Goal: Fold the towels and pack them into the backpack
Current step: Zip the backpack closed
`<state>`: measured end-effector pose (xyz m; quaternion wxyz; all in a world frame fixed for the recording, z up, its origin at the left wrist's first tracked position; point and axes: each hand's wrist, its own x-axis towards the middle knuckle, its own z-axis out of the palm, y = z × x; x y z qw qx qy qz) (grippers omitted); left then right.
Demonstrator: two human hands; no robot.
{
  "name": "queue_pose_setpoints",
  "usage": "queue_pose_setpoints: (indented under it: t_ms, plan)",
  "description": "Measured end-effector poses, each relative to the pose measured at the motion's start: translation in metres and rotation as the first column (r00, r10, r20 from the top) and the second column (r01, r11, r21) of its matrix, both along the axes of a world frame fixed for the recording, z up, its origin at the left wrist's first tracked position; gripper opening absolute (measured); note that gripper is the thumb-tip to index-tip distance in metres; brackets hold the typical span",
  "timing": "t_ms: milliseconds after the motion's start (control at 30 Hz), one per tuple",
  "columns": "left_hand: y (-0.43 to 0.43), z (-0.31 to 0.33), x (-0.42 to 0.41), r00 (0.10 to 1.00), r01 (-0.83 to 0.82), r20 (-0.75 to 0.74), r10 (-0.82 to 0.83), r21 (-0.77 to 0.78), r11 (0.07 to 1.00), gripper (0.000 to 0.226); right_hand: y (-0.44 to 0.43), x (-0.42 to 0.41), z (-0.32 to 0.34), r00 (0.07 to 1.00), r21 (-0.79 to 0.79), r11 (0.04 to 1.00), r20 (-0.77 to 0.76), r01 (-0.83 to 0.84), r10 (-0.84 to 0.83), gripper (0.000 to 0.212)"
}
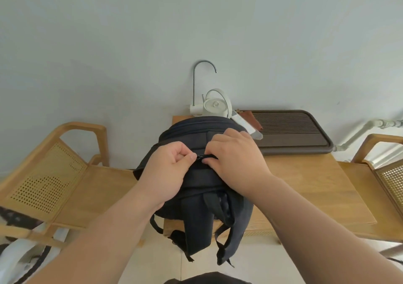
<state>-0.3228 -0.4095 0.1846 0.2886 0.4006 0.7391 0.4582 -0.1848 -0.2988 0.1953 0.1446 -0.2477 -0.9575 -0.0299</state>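
- Wooden table (305,185), kettle (214,106) at 12 o'clock.
- Backpack (196,181): table's 8 o'clock corner; soft, probably light; best held by top seam.
- Left hand (168,170): pinching zipper pull (201,156).
- Right hand (236,157): gripping fabric beside it.

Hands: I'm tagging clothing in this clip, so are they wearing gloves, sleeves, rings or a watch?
No. The left hand and right hand are bare, with no gloves, rings or watch showing. Both forearms are uncovered down to the picture's lower edge; no sleeves appear.
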Motion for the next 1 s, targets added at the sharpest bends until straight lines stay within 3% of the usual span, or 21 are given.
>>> queue_pose_setpoints:
  t_ms: [133, 267, 333, 400, 467, 500, 633, 867, 1000]
  plan:
    - [-0.001, -0.005, -0.020, 0.994, -0.101, 0.044, 0.100, 0.022, 0.995, 0.021, 0.015, 0.019, -0.012, 0.988, 0.048, 0.988, -0.056, 0.147, -0.145, 0.029]
    - [-0.007, -0.010, -0.029, 0.989, -0.036, 0.145, 0.033, 0.014, 0.999, 0.022, 0.017, 0.025, -0.003, 0.973, -0.050, 0.972, 0.038, 0.230, -0.228, 0.023]
    - [-0.010, -0.012, -0.030, 0.975, -0.032, 0.222, 0.024, 0.032, 0.999, 0.022, 0.002, 0.011, 0.009, 0.976, -0.161, 0.963, 0.075, 0.216, -0.206, 0.025]
    - [-0.014, -0.013, -0.031, 0.959, -0.015, 0.284, 0.001, 0.047, 0.999, 0.022, -0.019, -0.011, 0.019, 0.992, -0.208, 0.970, 0.052, 0.125, -0.117, 0.043]
    - [-0.017, -0.015, -0.033, 0.944, 0.011, 0.327, -0.033, 0.069, 0.998, 0.021, -0.036, -0.034, 0.016, 0.991, -0.129, 0.989, 0.121, 0.070, -0.054, 0.056]
    - [-0.019, -0.017, -0.034, 0.941, 0.015, 0.336, -0.042, 0.081, 0.997, 0.021, -0.042, -0.044, 0.009, 0.983, -0.082, 0.994, 0.175, 0.069, -0.053, 0.053]
    - [-0.022, -0.025, -0.039, 0.953, 0.024, 0.300, -0.051, 0.093, 0.995, 0.022, -0.043, -0.061, -0.011, 0.980, 0.054, 0.993, 0.166, 0.105, -0.113, 0.010]
    - [-0.017, -0.022, -0.041, 0.970, 0.074, 0.221, -0.105, 0.142, 0.987, 0.021, -0.028, -0.046, -0.007, 0.992, 0.136, 0.988, 0.093, 0.073, -0.087, 0.022]
    - [-0.016, -0.021, -0.044, 0.956, 0.080, 0.268, -0.117, 0.146, 0.986, 0.020, -0.021, -0.041, 0.001, 0.990, 0.132, 0.989, 0.120, 0.060, -0.076, 0.031]
